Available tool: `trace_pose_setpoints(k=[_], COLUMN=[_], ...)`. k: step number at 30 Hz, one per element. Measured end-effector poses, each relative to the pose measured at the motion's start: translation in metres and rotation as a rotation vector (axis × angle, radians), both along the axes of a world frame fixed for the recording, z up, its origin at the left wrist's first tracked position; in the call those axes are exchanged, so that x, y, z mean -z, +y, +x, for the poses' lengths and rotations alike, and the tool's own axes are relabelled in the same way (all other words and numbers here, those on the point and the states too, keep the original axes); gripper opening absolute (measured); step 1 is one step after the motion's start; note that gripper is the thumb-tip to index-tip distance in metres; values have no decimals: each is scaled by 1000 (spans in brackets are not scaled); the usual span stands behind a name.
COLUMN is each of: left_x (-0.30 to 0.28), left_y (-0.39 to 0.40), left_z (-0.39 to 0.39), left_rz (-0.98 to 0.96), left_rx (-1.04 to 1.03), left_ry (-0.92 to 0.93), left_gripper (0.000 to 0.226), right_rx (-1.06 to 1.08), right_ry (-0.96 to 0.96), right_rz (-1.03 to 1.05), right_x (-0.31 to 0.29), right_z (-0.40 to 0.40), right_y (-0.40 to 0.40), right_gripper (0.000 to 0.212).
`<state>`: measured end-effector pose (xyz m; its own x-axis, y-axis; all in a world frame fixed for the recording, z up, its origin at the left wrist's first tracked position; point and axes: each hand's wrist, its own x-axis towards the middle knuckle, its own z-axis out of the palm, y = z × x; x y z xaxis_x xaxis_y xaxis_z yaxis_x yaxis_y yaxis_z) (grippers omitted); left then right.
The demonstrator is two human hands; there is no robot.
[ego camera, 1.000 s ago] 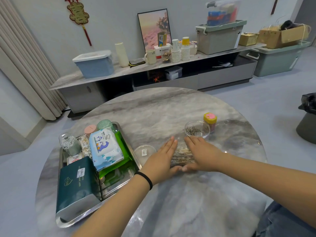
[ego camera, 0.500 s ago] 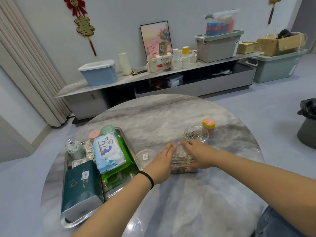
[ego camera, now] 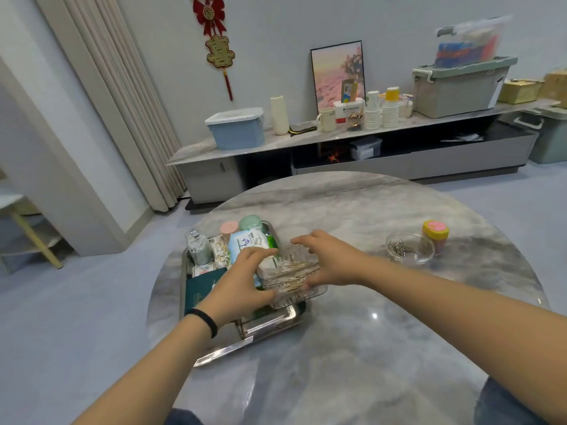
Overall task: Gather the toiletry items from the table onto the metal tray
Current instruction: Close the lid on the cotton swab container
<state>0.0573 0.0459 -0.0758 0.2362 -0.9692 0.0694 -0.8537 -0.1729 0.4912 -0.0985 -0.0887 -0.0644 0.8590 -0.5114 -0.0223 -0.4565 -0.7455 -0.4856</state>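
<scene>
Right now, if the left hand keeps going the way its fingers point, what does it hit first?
Likely the wipes pack on the metal tray; the left hand points up-right along the clear box, though depth is unclear.

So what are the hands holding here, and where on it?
Both hands, left and right, grip a clear plastic box of thin sticks by its two opposite ends.

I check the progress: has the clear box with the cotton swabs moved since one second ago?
Yes. The clear box, held between the left hand and right hand, went left, away from the glass bowl, and is now over the metal tray.
</scene>
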Motion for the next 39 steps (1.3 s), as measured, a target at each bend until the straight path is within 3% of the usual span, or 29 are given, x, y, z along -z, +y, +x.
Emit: trace_pose_setpoints(k=[6, 15, 21, 27, 35, 39], left_x=[12, 34, 35, 33, 16, 12], left_y=[25, 27, 28, 30, 17, 0], left_z=[22, 36, 39, 33, 6, -11], left_rz=[92, 214, 239, 300, 168, 161], left_rx=[-45, -12, 0, 18, 19, 61], left_ry=[-87, -372, -324, -394, -372, -371], left_gripper=[75, 72, 73, 76, 67, 60], right_rx=[-70, -78, -81, -126, -26, 14], right_ry=[47, 166, 223, 280, 169, 204], right_rz=[-41, -14, -9, -40, -57, -58], right_x=[17, 44, 42, 31, 20, 29], right_z=[32, 49, 45, 33, 3, -19], right_y=[19, 32, 30, 32, 24, 13], right_gripper=[87, 90, 90, 78, 59, 55])
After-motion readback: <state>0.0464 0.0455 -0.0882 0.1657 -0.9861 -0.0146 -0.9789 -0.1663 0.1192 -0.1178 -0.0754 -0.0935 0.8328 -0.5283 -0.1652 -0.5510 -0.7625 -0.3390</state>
